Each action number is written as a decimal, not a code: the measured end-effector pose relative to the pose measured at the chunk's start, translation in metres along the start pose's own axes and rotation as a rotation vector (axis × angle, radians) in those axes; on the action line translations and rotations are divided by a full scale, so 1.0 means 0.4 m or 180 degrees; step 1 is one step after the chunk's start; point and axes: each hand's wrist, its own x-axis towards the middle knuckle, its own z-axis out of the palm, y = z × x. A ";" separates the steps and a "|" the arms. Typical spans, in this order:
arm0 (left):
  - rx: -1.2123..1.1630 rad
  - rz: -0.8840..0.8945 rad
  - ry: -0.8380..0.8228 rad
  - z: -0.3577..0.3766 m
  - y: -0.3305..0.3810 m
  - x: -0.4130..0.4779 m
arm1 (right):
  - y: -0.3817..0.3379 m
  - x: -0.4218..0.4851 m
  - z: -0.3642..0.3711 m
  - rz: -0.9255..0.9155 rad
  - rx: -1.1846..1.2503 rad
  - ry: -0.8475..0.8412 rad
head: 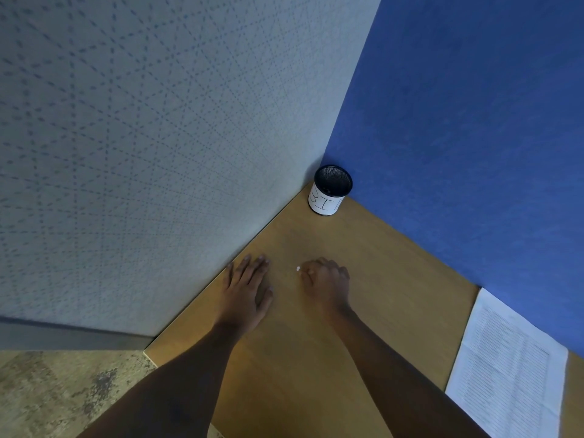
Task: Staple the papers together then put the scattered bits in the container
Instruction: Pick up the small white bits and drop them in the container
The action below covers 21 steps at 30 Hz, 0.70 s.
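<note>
On the desk (316, 358), short of the corner where the two partitions meet:

Right hand (325, 279): knuckles up, fingers curled, thumb and forefinger tips drawn together on a white bit (298, 269) at the hand's 10 o'clock edge. Reads as a pinch. Whether the bit is lifted off the wood, cannot tell.

Left hand (248, 286): at 9 o'clock from the right hand, flat on the desk, fingers straight and slightly spread, holding nothing.

Step in hand, by judgement: bit pickup.
- Bit is tiny and light, so nip it with the fingertips, not the pads, and lift straight up.
- Carry it low towards 1 o'clock and release only once the fingertips are over the rim.
- Leave the left hand flat as a brace.

Container (330, 191): at 1 o'clock from the right hand, well apart, tucked into the corner. Upright black mesh cup, open top, with a white paper wrap bearing hand-drawn letters. Contents too dark to read.

Papers (508, 365): printed sheets at 4 o'clock, along the blue partition (474, 121). Staple not visible. Grey partition (142, 153) at 10 o'clock.
</note>
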 end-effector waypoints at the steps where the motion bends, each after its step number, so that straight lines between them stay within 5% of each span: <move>1: -0.0002 0.0006 0.0005 0.000 0.000 0.000 | -0.004 0.003 -0.001 -0.0045 -0.0045 -0.0039; 21: -0.0017 0.0000 -0.0001 0.008 -0.003 0.001 | -0.069 0.051 -0.027 -0.0301 -0.0916 -0.0294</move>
